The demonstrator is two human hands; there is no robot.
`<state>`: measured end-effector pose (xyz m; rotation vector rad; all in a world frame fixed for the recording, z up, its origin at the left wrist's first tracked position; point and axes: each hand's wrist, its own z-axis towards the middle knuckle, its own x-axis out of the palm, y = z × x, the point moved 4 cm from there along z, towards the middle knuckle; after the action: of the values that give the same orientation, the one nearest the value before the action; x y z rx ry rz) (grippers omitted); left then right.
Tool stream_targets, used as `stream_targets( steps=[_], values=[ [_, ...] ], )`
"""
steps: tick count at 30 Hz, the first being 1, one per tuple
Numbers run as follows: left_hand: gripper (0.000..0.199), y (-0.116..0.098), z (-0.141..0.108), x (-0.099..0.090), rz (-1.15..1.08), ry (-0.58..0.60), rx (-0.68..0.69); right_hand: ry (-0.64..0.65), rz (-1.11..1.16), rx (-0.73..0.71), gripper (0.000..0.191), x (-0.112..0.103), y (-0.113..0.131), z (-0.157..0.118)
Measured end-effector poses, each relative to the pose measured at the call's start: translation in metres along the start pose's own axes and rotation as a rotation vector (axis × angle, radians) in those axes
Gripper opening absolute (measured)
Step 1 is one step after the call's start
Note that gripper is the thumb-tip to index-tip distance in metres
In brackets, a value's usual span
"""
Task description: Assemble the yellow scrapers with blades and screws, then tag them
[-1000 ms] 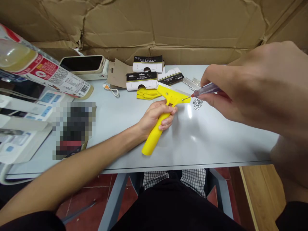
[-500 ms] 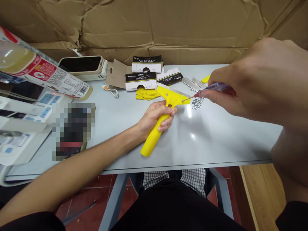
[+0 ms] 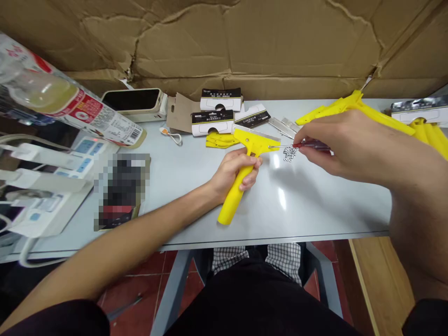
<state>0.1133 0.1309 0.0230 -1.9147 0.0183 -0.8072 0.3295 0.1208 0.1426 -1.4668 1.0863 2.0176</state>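
Note:
My left hand (image 3: 238, 173) is closed round the yellow handle of a scraper (image 3: 231, 200), whose wide head with a metal blade edge points away from me. In my right hand (image 3: 345, 149) is a screwdriver (image 3: 313, 145), its handle pinched between thumb and fingers. The shaft runs left to the right-hand screw on the scraper head, and its tip appears to touch there. A small pile of screws (image 3: 289, 154) lies on the table just under the shaft. Behind it rest several metal blades (image 3: 283, 126).
Black-and-white card boxes (image 3: 212, 123) and yellow scraper parts (image 3: 221, 140) sit behind the scraper. More yellow scraper pieces (image 3: 336, 108) are heaped at the back right. A drink bottle (image 3: 101, 119), a phone (image 3: 133, 99) and a power strip (image 3: 66, 205) occupy the left. Cardboard (image 3: 266, 46) walls the back.
My right hand has lowered and flattened the screwdriver, its tip still at the same screw. The left hand keeps its grip on the scraper. The view has shifted, showing more yellow pieces at right.

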Motion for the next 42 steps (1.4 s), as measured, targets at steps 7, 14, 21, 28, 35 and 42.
stream_targets(
  steps=[7,14,21,28,35,42],
  values=[
    [0.025,-0.012,-0.002,0.002,-0.005,0.011,0.17,-0.087,0.012,0.178,0.014,0.036,-0.042,-0.059],
    [0.051,-0.02,-0.004,-0.004,0.204,-0.187,0.317,-0.145,-0.14,0.283,0.023,0.059,-0.089,-0.107],
    [0.062,0.001,0.001,-0.011,0.158,-0.285,0.219,-0.086,-0.196,0.334,0.024,0.059,-0.088,-0.101],
    [0.046,-0.002,0.001,-0.01,0.157,-0.239,0.197,0.139,-0.173,0.391,0.027,0.039,-0.089,-0.076],
    [0.042,0.0,0.004,-0.015,0.173,-0.207,0.186,0.149,-0.148,0.242,0.028,0.012,-0.054,-0.002],
    [0.049,0.001,0.004,-0.016,0.166,-0.191,0.192,0.196,-0.152,0.183,0.025,0.035,-0.061,0.01]
  ],
)
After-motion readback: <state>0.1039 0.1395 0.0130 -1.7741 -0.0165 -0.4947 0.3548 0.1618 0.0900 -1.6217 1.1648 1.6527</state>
